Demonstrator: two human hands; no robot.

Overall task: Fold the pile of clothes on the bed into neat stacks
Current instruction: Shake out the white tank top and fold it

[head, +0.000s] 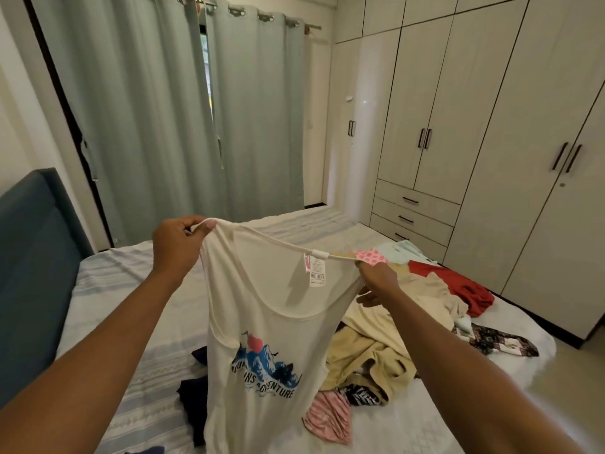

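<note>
Both hands are up in front of the camera holding a cream tank top (262, 322) by its shoulder straps, spread out over the bed (137, 322). The left hand (178, 244) is pinched closed on the left strap, thumb and fingers wrapped around the fabric. The right hand (376, 283) grips the right strap lower down, so the neckline runs on a slant, high on the left and dropping to the right.

The top hangs with its long axis pretty much vertical, neck end up, hem end down and out of view at the bottom. The printed side faces the camera: a mountain graphic (265, 362) in blue with a pink sun and the word "ADVENTURE" underneath. A white tag (316, 273) with a barcode dangles inside the back of the neck.

Behind it, on the right part of the bed, sits the unfolded pile of clothes (409, 322): beige pieces in the middle, a red garment (458, 286) toward the far side, a dark patterned one (497, 340) at the right edge, a pink striped thing (329, 417) nearest the camera. Some dark navy clothing (193, 401) lies on the bed left of the hanging top, partly hidden by it.

Grey-green curtains (163, 109) hang at the far side, and a wardrobe (474, 126) runs along the right wall.
</note>
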